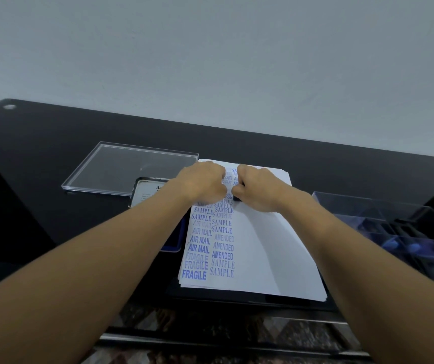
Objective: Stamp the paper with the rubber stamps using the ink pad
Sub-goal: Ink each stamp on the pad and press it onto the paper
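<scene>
Closest to me, the stack of paper (263, 245) lies on the dark glossy table (53, 153), its near edge fanned a little. Two columns of blue prints run up the left half: FRAGILE, AIR MAIL, SAMPLE, AMENDED. The sheets look thin and limp, and I'd guess they slide easily on that shiny top, so a flat palm on the bare right margin would steady them best. Just left of the stack, a blue ink pad (175, 243) shows only as a corner under the left forearm. Further up the sheet both hands meet over the second column. The right hand (256, 189) has its fingers curled down around a small dark stamp (237, 198), of which only a sliver peeks out below the knuckles, down on the paper. It seems a light, stiff thing, best taken by its sides and kept off the inked face. The left hand (200, 183) is bunched up against the right. I can't tell whether it grips the stamp too or just bears down. The prints under the hands are blurred and covered. To the right stands a clear box (368, 206), cut off by the frame edge, with blue shapes inside too vague to name. Beyond the left hand lie a labelled card (143, 194) I can't read and a clear lid (131, 166).
</scene>
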Motion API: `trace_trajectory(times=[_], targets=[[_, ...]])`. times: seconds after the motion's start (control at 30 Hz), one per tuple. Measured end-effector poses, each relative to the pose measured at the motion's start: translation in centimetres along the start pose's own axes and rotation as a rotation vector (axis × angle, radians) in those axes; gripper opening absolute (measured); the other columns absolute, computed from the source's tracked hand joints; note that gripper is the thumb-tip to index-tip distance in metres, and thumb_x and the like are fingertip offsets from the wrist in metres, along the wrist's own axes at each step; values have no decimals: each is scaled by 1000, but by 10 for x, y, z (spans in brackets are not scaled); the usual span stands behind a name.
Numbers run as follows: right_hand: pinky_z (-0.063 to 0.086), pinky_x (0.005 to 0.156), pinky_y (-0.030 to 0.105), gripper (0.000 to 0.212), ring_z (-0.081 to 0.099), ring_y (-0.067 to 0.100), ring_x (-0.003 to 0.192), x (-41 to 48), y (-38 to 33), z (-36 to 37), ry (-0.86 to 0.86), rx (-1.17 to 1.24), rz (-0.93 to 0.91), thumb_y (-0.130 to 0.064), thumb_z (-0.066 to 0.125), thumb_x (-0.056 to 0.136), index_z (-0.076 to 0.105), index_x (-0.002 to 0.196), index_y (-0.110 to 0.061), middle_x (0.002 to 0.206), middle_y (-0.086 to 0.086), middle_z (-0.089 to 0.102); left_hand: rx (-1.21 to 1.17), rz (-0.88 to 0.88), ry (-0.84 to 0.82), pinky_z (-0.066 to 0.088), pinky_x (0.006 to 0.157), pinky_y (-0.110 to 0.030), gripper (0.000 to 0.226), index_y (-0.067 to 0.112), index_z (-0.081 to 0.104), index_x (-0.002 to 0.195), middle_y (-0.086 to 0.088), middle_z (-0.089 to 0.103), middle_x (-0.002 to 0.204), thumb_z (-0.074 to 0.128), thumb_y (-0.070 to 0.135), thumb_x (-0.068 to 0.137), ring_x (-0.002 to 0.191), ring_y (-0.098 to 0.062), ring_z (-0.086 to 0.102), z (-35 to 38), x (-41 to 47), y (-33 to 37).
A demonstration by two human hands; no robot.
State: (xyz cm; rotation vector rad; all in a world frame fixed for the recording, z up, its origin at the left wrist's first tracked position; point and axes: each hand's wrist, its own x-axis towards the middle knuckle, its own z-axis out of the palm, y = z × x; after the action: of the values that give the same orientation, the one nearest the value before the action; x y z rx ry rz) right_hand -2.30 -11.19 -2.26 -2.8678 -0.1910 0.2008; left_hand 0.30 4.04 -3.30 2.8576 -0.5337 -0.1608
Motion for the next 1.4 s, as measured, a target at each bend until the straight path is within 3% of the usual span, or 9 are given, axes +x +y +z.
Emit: trace_trajectory(times=[0.2,0.37,0.47,0.63,0.77,0.9,1.1,1.3,1.4], targets=[[35,56,32,22,48,18,68,3,0,-3,-13,38,10,-24,51,95,36,79,-22,84,4,54,2,-2,4,46,101,-46,41,20,55,133,-2,56,136,49,25,93,120,-25,56,2,0,0],[36,58,33,13,50,18,72,0,-2,-1,-4,61,8,-23,50,96,41,87,-20,91,8,58,-1,1,5,44,104,-47,44,22,52,138,-2,53,141,48,26,94,124,-24,54,2,-1,0],[29,54,32,23,43,17,66,-6,-3,4,18,57,16,-24,46,97,32,80,-23,82,5,50,5,-2,5,43,104,-46,44,23,52,138,-1,52,142,48,27,94,124,-24,53,1,-2,1],[27,52,30,12,42,13,66,-12,-4,10,61,33,-18,-26,43,100,35,95,-19,76,1,45,19,0,4,45,101,-46,36,21,57,129,-1,56,135,49,28,94,117,-24,56,0,-2,1],[28,53,31,24,43,15,66,-5,-3,2,17,39,20,-24,46,97,32,78,-24,80,3,48,18,1,-1,45,102,-47,39,21,55,132,-2,55,137,49,27,95,120,-25,55,0,-2,1],[34,56,31,20,50,16,69,3,-3,-2,-5,70,35,-24,49,95,38,79,-24,86,4,56,22,10,-2,45,102,-47,41,20,54,135,-3,55,138,48,25,95,121,-25,55,0,-2,1],[28,53,32,26,43,17,66,-7,-5,5,43,69,42,-24,45,98,30,76,-24,79,4,48,24,6,-5,45,101,-47,40,20,54,134,-2,54,138,48,26,95,120,-25,56,-1,-3,1],[28,50,30,10,43,15,64,-19,-8,18,160,63,-10,-24,43,101,38,97,-16,74,2,48,36,9,-6,47,98,-46,36,19,56,129,-3,56,135,47,27,95,115,-25,57,-1,-3,2],[28,51,31,13,43,16,65,-16,-7,16,142,71,4,-25,44,99,37,91,-17,78,5,50,36,3,-5,47,98,-46,39,21,55,132,-2,54,137,48,26,94,116,-25,57,-1,-3,3]])
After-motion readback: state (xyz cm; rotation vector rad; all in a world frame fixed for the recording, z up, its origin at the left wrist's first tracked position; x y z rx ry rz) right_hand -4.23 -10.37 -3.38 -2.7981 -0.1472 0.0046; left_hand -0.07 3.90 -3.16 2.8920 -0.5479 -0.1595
